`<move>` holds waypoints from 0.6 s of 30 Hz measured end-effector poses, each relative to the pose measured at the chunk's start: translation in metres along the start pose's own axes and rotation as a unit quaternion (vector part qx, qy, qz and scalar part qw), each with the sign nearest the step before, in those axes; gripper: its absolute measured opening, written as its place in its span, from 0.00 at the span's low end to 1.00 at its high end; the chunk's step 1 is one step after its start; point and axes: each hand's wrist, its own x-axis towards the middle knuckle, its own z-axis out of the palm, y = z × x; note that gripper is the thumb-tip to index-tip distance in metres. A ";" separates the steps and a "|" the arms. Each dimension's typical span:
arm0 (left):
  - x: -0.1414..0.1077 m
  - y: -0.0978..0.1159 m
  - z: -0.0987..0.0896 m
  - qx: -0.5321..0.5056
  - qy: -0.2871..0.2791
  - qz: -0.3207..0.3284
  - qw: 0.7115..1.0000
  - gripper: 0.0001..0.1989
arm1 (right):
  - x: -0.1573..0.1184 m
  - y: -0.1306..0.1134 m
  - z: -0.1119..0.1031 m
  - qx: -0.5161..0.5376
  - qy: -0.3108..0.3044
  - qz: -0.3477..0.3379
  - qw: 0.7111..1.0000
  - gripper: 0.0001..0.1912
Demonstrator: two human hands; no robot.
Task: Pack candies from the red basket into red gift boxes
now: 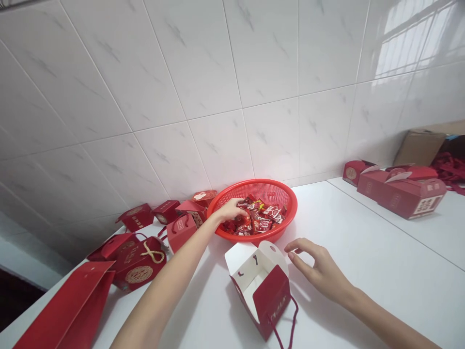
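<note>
My left hand (232,209) reaches into a red plastic basket (286,228), its fingers apart and touching wrapped candies (262,225). Some fingertips are partly hidden among the wrappers. In front of the basket stands a dark red gift box (269,306) with its top flaps raised and a white inside. I see no candies in the visible part of that box. A dark red cord handle (295,320) hangs from its near side. Just right of the box's rounded white flap (274,254), my right hand (314,265) hovers with thumb and forefinger apart, holding nothing.
Several red gift boxes, one with a straw-coloured bow (152,253), crowd the left side. A large red paper bag (69,305) lies nearest. At right are more red boxes (399,191) and a cardboard carton (419,145). A tiled wall (218,97) backs the white table (348,232).
</note>
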 end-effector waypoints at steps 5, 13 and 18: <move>0.002 0.014 0.003 -0.026 -0.024 0.022 0.999 0.24 | 0.000 -0.001 0.000 -0.008 0.000 -0.004 1.000 0.12; 0.016 0.035 0.019 0.010 -0.034 0.046 0.998 0.20 | -0.001 0.002 0.002 -0.007 -0.015 0.004 1.000 0.12; 0.030 0.045 0.045 0.094 -0.054 0.076 0.991 0.18 | -0.002 0.003 0.004 -0.017 -0.020 0.003 1.000 0.11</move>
